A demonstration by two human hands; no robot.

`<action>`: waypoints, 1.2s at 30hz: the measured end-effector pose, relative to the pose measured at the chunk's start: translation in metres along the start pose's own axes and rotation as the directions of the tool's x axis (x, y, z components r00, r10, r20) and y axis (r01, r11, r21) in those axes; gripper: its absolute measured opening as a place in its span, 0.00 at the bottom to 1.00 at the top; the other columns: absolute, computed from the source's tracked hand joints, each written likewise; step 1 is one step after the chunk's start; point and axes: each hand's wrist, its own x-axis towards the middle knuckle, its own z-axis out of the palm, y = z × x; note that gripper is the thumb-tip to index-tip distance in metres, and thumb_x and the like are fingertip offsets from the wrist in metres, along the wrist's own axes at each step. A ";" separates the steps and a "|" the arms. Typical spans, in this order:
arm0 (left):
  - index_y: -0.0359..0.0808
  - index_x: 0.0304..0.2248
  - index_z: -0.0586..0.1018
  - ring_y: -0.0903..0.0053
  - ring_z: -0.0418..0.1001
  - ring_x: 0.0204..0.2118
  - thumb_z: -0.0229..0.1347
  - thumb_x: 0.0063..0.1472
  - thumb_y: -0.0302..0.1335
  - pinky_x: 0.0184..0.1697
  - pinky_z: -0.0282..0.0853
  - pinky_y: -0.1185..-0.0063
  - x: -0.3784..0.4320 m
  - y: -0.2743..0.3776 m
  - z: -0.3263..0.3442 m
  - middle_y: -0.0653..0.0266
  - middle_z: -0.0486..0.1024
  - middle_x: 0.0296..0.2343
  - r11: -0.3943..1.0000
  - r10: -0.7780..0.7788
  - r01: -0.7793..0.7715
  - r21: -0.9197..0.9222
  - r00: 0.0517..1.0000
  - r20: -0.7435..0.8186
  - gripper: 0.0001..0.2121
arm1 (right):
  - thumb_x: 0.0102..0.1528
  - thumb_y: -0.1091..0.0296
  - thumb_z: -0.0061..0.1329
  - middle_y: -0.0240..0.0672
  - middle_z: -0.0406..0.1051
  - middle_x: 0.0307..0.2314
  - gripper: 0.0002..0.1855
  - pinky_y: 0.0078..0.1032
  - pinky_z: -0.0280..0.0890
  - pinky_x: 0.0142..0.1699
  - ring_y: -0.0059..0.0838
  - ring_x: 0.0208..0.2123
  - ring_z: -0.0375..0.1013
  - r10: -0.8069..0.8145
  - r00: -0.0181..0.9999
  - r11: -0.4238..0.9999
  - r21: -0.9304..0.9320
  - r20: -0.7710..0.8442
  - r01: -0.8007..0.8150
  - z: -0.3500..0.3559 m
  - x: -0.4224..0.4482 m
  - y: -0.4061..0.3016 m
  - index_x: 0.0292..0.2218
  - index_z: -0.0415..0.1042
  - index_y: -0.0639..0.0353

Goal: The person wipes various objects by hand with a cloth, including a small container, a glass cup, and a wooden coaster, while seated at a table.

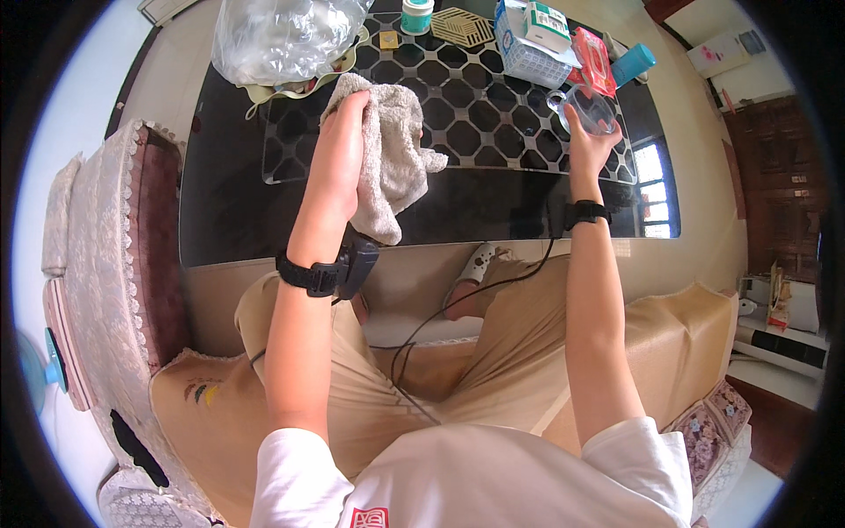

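My left hand [343, 148] grips a light grey terry cloth [393, 158], which hangs in loose folds above the near part of the table. On the right, my right hand [591, 138] is closed around a clear cup with a handle [586, 111], held over the table's patterned mat [508, 142]. The handle points to the left. Cloth and cup are well apart. Part of my left fingers is hidden behind the cloth.
A clear plastic bag [284, 39] sits on a leaf-edged tray [307, 87] at the back left. Further right stand a white-and-green jar [416, 18], a hexagonal trivet [462, 28], a tissue box [535, 63], a red wipes pack [593, 59] and a blue bottle [634, 65]. A black cable [488, 285] crosses my lap.
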 end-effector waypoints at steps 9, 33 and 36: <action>0.35 0.37 0.77 0.84 0.71 0.37 0.49 0.65 0.39 0.43 0.66 0.81 0.000 0.009 -0.001 0.69 0.75 0.34 1.000 0.021 -0.022 -0.016 0.996 -0.090 0.15 | 0.40 0.49 0.72 0.54 0.61 0.51 0.64 0.27 0.59 0.58 0.39 0.53 0.65 -0.029 0.999 0.999 0.043 0.028 0.028 0.004 -0.005 0.016 0.59 0.42 0.76; 0.28 0.39 0.77 0.84 0.67 0.35 0.49 0.65 0.39 0.41 0.63 0.82 -0.013 0.060 -0.028 0.68 0.74 0.32 0.931 0.364 -0.334 0.149 0.882 -0.300 0.19 | 0.40 0.59 0.73 0.50 0.51 0.57 0.64 0.31 0.59 0.60 0.38 0.58 0.58 0.021 0.995 0.980 0.196 0.095 -0.040 0.007 0.009 0.055 0.62 0.37 0.64; 0.28 0.39 0.77 0.84 0.68 0.36 0.49 0.64 0.39 0.42 0.63 0.81 -0.009 0.061 -0.037 0.67 0.75 0.34 0.930 0.368 -0.355 0.099 0.883 -0.290 0.19 | 0.41 0.61 0.72 0.48 0.48 0.60 0.65 0.31 0.57 0.62 0.38 0.59 0.57 0.084 0.987 0.963 0.243 0.139 -0.117 0.006 -0.002 0.040 0.63 0.35 0.60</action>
